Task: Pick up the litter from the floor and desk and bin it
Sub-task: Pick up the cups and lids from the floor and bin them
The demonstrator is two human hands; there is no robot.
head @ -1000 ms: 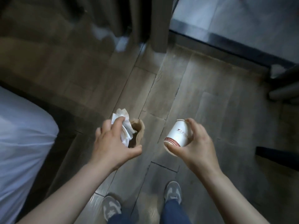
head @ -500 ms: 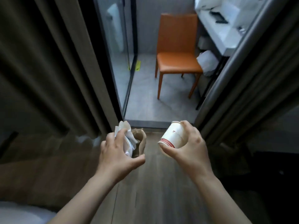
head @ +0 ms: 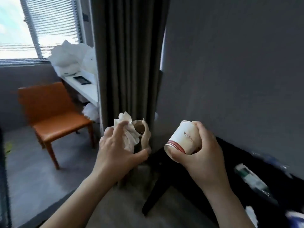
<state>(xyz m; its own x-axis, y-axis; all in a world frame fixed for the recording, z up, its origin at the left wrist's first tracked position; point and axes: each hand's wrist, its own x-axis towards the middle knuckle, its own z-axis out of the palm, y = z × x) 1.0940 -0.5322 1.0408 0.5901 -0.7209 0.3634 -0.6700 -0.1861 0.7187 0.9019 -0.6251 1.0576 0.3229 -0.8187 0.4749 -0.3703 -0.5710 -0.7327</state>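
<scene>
The white paper cup lies tipped in the right hand, its long axis slanting from the base at upper right down to the red-banded rim at lower left, the mouth turned toward the person; the fingers curl over its far side and the thumb closes under the rim, so the hand is wrapped around it. Just left of it, apart and not touching, the left hand is closed around two pieces at once: a crumpled white tissue pressed under the forefinger, and a crushed brown paper cup held between the thumb and the tissue, its torn mouth facing up and toward the camera. Both loads are off the floor and off any surface, carried in front of a dark curtain. No bin can be made out with certainty. A white bag-like shape sits under the white desk beside the orange chair, and may be a lined bin, though I cannot tell. If so, it lies forward and to the left, nearer the left hand, which would reach it first. The black table at lower right carries blurred items, possibly more litter.
</scene>
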